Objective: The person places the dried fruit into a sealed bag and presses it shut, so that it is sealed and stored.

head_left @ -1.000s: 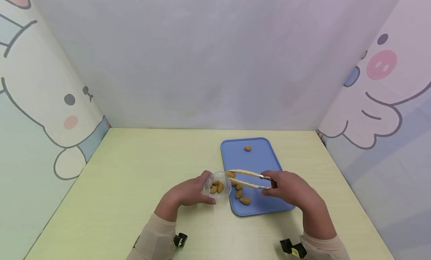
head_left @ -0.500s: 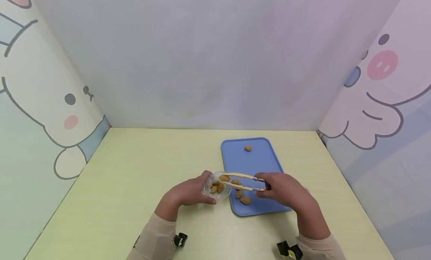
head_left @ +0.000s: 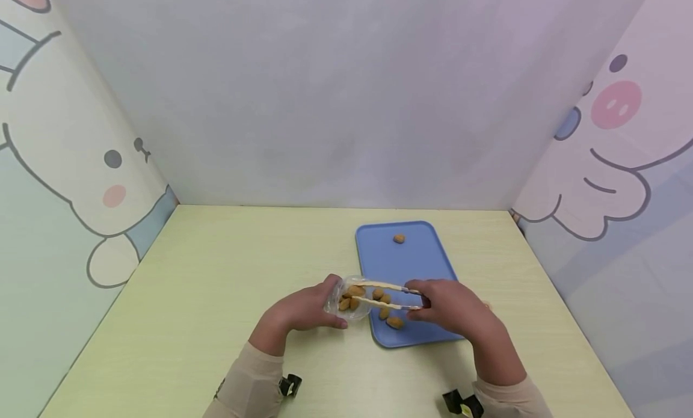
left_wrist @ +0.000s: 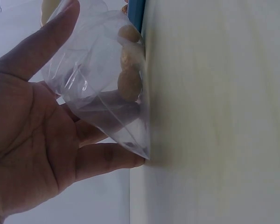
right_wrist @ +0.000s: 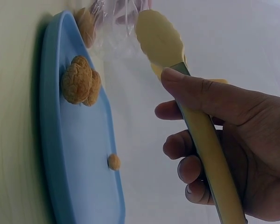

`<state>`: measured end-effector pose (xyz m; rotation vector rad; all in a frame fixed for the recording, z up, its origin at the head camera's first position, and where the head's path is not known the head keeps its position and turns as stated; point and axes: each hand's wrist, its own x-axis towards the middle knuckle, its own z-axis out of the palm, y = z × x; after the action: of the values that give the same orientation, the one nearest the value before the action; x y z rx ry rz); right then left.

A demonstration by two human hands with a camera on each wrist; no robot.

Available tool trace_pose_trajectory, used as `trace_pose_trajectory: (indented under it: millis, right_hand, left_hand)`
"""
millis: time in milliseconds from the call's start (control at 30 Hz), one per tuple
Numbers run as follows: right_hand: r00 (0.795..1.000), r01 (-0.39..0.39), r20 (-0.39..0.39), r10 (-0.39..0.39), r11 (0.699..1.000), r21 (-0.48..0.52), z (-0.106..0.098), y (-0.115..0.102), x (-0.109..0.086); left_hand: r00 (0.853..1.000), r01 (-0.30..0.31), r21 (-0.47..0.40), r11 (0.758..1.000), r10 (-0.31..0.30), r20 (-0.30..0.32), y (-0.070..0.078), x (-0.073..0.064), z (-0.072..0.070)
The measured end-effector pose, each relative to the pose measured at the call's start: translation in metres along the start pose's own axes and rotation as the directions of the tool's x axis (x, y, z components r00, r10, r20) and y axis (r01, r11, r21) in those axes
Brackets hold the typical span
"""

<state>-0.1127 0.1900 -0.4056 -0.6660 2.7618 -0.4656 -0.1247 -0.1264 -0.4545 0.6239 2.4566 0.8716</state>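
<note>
My left hand [head_left: 303,307] holds a clear plastic bag [head_left: 364,315] upright on the table, thumb and fingers curved round its side. Several brown nuts [head_left: 344,304] lie inside; through the plastic in the left wrist view, a few nuts [left_wrist: 129,85] show at the bottom. My right hand [head_left: 452,310] grips cream-tipped tongs [head_left: 385,304] with metal edges, thumb on one arm and fingers round the other. The two tips stand apart over the bag's mouth, with no nut pinched between them. More wrinkled nuts, walnut-like [right_wrist: 77,83], lie on the blue tray [head_left: 422,264].
The tray stands right of the bag, its left rim against it in the head view. One lone nut [head_left: 399,239] sits near the tray's far end. A pale wood table [head_left: 243,249] runs back to a grey wall [head_left: 346,105], with cartoon-printed panels on both sides.
My right hand has moved left with the tongs, carrying a nut from above the tray's edge to the bag. The tongs have let it go inside. My left hand has stayed put.
</note>
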Motion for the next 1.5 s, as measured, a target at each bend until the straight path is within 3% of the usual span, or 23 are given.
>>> trace_pose_trajectory:
  millis: [467, 933, 1500]
  right_hand:
    - [1.000, -0.005, -0.017, 0.005, 1.000, -0.003, -0.003, 0.000, -0.002]
    - [0.986, -0.165, 0.004, 0.166, 0.983, 0.081, -0.013, 0.016, -0.008]
    - [0.966, -0.254, 0.073, 0.247, 0.961, 0.109, -0.019, 0.031, -0.016]
  left_hand:
    - [1.000, 0.009, -0.011, 1.000, -0.009, 0.006, 0.001, -0.001, 0.000]
    - [1.000, 0.027, 0.004, 1.000, -0.027, 0.003, 0.002, 0.000, 0.001]
    - [0.999, 0.044, 0.010, 0.999, -0.044, 0.010, 0.002, 0.000, 0.001]
